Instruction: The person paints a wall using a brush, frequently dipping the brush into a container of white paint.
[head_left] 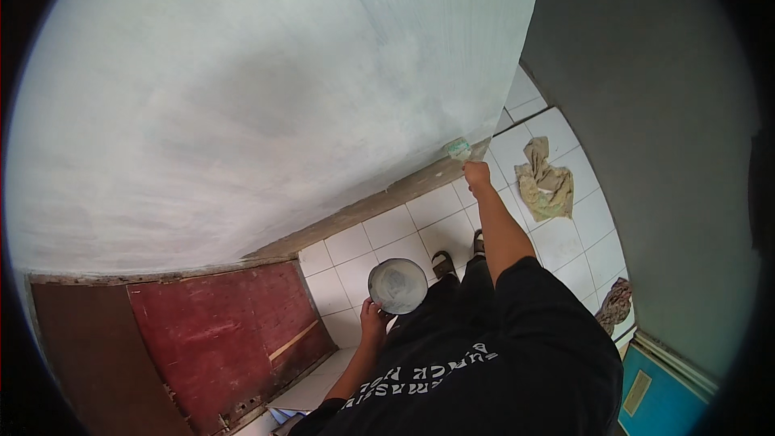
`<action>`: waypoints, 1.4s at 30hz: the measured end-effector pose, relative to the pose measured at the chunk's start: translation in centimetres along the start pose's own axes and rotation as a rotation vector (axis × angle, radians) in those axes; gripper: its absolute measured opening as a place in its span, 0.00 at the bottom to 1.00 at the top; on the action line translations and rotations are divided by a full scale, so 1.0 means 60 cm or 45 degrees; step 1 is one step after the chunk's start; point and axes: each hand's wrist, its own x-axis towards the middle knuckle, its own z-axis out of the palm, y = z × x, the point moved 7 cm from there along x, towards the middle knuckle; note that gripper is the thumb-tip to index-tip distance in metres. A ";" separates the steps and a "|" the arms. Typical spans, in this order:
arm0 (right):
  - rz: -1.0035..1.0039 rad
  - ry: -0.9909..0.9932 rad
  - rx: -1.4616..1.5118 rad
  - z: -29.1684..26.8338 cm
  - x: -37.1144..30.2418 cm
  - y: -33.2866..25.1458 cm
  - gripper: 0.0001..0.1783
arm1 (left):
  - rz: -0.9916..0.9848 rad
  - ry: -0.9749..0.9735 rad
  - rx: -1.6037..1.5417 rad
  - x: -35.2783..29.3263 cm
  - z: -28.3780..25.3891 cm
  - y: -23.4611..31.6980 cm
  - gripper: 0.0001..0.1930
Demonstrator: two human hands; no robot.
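Note:
My right hand is stretched forward, closed around the handle of a paintbrush with a greenish head. The brush meets the lower part of a whitish wall, close to its right-hand corner and just above a bare brownish strip. Streaky strokes mark the wall's surface. Lower down, my left hand grips the rim of a round bowl in front of my body. Pale grey-white residue coats the inside of the bowl.
White floor tiles lie below, with a stained cloth to the right and a crumpled patterned cloth nearer. A dark red wooden panel stands at left, a grey wall at right, a blue panel at lower right.

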 end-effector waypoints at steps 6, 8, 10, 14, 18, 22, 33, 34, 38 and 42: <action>-0.308 -0.045 -0.003 -0.012 -0.093 -0.128 0.15 | 0.008 -0.005 -0.045 0.025 0.005 -0.008 0.16; -0.318 -0.192 0.180 -0.028 -0.168 -0.197 0.16 | 0.026 -0.050 -0.092 0.035 0.027 -0.003 0.16; -0.394 -0.227 0.221 -0.061 -0.229 -0.262 0.15 | 0.035 -0.090 -0.127 0.041 0.043 0.002 0.16; -0.464 -0.329 0.495 -0.133 -0.387 -0.422 0.14 | 0.066 -0.162 -0.114 0.050 0.075 0.019 0.16; -0.690 -0.415 0.629 -0.180 -0.506 -0.561 0.15 | 0.087 -0.255 -0.139 0.071 0.090 0.026 0.14; -0.856 -0.446 0.667 -0.212 -0.576 -0.671 0.15 | 0.136 -0.230 -0.090 0.064 0.102 0.050 0.14; -1.138 -0.422 0.730 -0.284 -0.678 -0.820 0.15 | 0.162 -0.191 -0.195 0.084 0.073 0.043 0.16; -1.138 -0.428 0.730 -0.284 -0.681 -0.822 0.15 | 0.164 -0.199 -0.178 0.085 0.071 0.045 0.16; -1.112 -0.442 0.744 -0.270 -0.660 -0.800 0.15 | 0.169 -0.208 -0.165 0.083 0.066 0.048 0.14; -0.989 -0.407 0.730 -0.230 -0.568 -0.710 0.16 | 0.132 -0.183 -0.139 0.083 0.067 0.041 0.13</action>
